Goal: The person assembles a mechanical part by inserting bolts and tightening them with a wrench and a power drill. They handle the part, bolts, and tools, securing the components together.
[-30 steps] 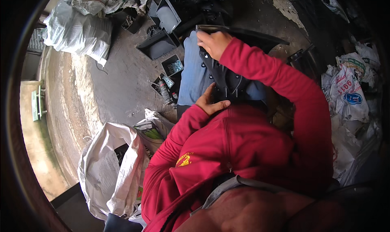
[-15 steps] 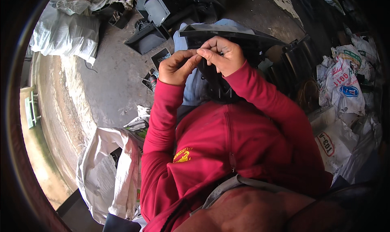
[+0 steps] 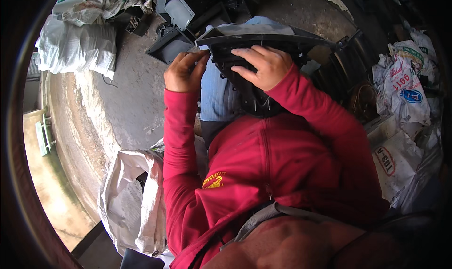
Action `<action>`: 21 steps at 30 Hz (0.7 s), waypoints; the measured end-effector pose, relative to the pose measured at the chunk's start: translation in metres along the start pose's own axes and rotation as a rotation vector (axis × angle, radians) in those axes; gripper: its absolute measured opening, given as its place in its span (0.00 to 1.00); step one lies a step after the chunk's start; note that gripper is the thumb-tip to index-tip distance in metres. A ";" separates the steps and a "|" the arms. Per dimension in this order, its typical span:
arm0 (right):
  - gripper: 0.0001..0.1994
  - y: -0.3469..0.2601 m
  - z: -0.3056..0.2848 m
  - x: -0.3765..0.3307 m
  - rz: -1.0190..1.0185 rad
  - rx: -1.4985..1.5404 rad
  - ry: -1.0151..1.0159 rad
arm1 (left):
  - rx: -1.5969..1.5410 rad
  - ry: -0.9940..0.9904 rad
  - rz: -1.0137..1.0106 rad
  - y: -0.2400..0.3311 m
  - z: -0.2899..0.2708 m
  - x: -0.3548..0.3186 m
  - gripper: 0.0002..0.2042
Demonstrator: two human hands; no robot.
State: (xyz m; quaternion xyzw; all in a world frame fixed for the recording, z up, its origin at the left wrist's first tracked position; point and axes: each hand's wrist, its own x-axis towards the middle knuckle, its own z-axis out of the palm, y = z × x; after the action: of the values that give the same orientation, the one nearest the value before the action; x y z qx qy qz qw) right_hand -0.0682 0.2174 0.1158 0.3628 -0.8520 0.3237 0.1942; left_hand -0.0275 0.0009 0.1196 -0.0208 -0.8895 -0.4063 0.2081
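A long black plastic part (image 3: 225, 48) with a raised rim lies across my lap, over blue trousers (image 3: 214, 97). My right hand (image 3: 268, 66) rests against its near side, thumb and fingers apart. At the part's left end is my left hand (image 3: 184, 72), thumb and fingertips pinched together by the corner. Whatever is in that pinch is too small or hidden to make out. Below the right hand, the black plastic continues toward my waist, with a few thin upright pins on it.
Several dark box-shaped parts (image 3: 172, 45) lie on the floor ahead. An open white woven sack (image 3: 132, 198) stands at my left, and a white bundle (image 3: 77, 45) lies far left. Printed sacks (image 3: 405, 85) and ribbed black pieces (image 3: 353, 57) are on the right.
My hands were together over the black part, fingertips touching. They have parted: the left moved left to the part's end, and the right opened and came down against the part.
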 end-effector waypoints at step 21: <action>0.13 0.000 0.032 -0.004 -0.177 -0.211 -0.036 | 0.731 -0.234 -0.041 0.041 0.020 0.018 0.12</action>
State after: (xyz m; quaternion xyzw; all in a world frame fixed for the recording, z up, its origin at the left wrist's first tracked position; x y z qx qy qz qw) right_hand -0.0685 0.1970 0.0910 0.4199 -0.8493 0.2072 0.2440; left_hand -0.0427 0.0403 0.1444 0.0261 -0.9937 -0.0614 0.0905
